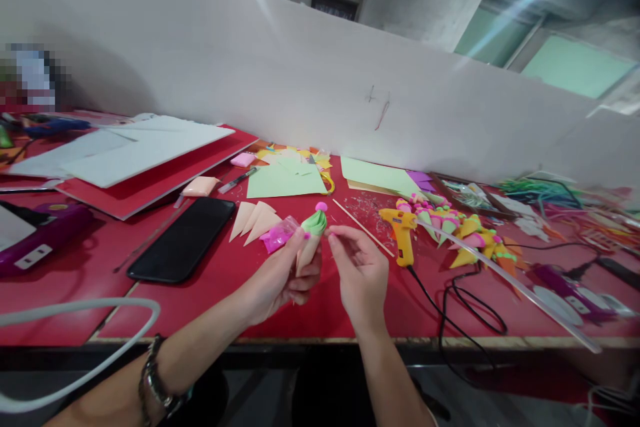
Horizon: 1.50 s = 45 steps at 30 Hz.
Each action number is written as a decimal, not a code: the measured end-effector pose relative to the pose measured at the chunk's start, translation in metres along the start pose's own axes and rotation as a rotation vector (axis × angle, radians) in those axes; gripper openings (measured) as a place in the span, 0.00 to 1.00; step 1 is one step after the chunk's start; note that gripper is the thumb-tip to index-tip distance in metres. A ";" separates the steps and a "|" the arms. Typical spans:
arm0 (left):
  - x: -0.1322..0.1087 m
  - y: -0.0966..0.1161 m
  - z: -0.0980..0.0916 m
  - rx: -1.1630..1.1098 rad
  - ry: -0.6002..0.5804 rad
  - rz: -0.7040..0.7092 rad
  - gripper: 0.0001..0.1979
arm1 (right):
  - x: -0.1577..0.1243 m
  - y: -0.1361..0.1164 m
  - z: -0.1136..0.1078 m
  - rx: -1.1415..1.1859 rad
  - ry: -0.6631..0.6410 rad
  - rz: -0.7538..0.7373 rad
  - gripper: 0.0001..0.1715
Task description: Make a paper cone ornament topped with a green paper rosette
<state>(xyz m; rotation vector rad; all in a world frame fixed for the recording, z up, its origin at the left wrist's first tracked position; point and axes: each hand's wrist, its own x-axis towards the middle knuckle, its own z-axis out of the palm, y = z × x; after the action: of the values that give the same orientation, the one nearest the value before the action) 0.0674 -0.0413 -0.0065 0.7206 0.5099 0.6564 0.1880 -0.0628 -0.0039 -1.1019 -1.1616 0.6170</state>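
Observation:
My left hand [277, 273] is closed around a small ice-cream cone craft [314, 225], held upright with a slight tilt. Its paper cone is pale peach, its swirled top is green, and a pink ball sits at the tip. Just right of the cone, my right hand [363, 270] has its thumb and forefinger pinched together; whatever they hold is too small to name. Behind my left hand lies a bright pink packet [280, 233]. Several flat peach paper cones [254, 220] are on the red table beside it.
A yellow glue gun [401, 233] with a clear glue stick and black cord lies to the right, beside finished colourful cones [463, 233]. A thin wooden stick [364, 227], a black phone [183, 240], green paper sheets [285, 179] and white boards [150, 147] also lie on the red table [225, 310].

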 end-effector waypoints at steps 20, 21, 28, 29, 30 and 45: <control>0.000 -0.001 0.003 0.026 -0.016 -0.038 0.26 | -0.001 0.001 -0.002 -0.079 -0.018 -0.165 0.06; -0.001 -0.002 0.004 0.036 -0.015 -0.045 0.27 | -0.001 0.001 -0.002 -0.086 -0.024 -0.180 0.07; -0.003 -0.002 0.006 -0.002 -0.023 -0.013 0.25 | -0.001 0.000 -0.001 -0.102 -0.040 -0.242 0.09; -0.003 -0.003 0.007 -0.010 -0.028 -0.008 0.24 | -0.001 -0.001 -0.001 -0.130 -0.037 -0.278 0.08; -0.003 -0.003 0.008 -0.017 -0.034 -0.004 0.24 | -0.001 -0.001 -0.001 -0.163 -0.038 -0.317 0.07; -0.005 -0.003 0.010 -0.018 -0.073 -0.017 0.24 | -0.004 -0.001 -0.002 -0.256 -0.067 -0.391 0.08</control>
<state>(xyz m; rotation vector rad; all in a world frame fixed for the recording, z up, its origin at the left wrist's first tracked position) 0.0711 -0.0504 -0.0013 0.7195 0.4421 0.6165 0.1882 -0.0667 -0.0045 -1.0323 -1.4966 0.2059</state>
